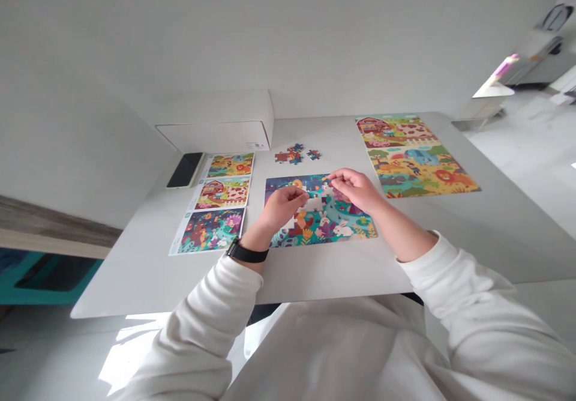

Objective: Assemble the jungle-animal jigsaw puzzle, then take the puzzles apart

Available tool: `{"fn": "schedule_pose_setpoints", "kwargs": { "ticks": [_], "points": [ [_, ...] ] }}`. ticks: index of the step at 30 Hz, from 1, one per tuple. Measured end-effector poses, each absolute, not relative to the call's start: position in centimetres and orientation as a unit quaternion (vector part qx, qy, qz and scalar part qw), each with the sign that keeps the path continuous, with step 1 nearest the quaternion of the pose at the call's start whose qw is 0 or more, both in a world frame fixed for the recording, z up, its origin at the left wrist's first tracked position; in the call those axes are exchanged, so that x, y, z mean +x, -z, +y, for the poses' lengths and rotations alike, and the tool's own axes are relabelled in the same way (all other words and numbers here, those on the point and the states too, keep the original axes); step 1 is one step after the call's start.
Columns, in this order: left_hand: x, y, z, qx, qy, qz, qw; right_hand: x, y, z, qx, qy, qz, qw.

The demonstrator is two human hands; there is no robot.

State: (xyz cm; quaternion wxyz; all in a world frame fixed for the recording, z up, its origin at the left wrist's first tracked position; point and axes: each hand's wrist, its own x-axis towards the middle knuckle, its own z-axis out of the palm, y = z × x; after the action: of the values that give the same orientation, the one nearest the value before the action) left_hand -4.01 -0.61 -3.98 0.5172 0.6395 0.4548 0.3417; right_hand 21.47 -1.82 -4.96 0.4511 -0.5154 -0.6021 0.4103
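Observation:
A partly assembled jigsaw puzzle (pixel 330 224) with rabbits on a dark blue ground lies on the white table (pixel 315 269) in front of me. My left hand (pixel 283 204) rests curled over its left half, fingertips near a gap in the picture; a black watch sits on that wrist. My right hand (pixel 355 188) hovers over the upper middle of the puzzle, its thumb and fingers pinched together at the puzzle's top edge, seemingly on a small puzzle piece that is mostly hidden. A few loose pieces (pixel 294 155) lie just beyond the puzzle.
Two finished puzzles (pixel 414 156) lie joined at the right of the table. A reference sheet (pixel 216 206) with three pictures lies left, a black phone (pixel 185 170) beside it, and a white box (pixel 220 122) behind against the wall.

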Motion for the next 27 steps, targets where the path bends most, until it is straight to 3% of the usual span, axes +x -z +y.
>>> {"fn": "schedule_pose_setpoints", "kwargs": {
  "ticks": [8, 19, 27],
  "points": [
    [-2.8, 4.9, -0.7, 0.695, -0.333, 0.435, 0.466, 20.9, 4.7, -1.9, -0.508, -0.412, -0.625, 0.426],
    [-3.1, 6.0, -0.2, 0.757, -0.302, 0.457, 0.355, 22.8, 5.7, -0.6, -0.539, -0.361, -0.606, 0.461],
    [-3.2, 6.2, -0.1, 0.843, -0.299, 0.388, 0.223, 23.5, 6.2, 0.4, -0.609, -0.288, -0.632, 0.382]
  ]
}}
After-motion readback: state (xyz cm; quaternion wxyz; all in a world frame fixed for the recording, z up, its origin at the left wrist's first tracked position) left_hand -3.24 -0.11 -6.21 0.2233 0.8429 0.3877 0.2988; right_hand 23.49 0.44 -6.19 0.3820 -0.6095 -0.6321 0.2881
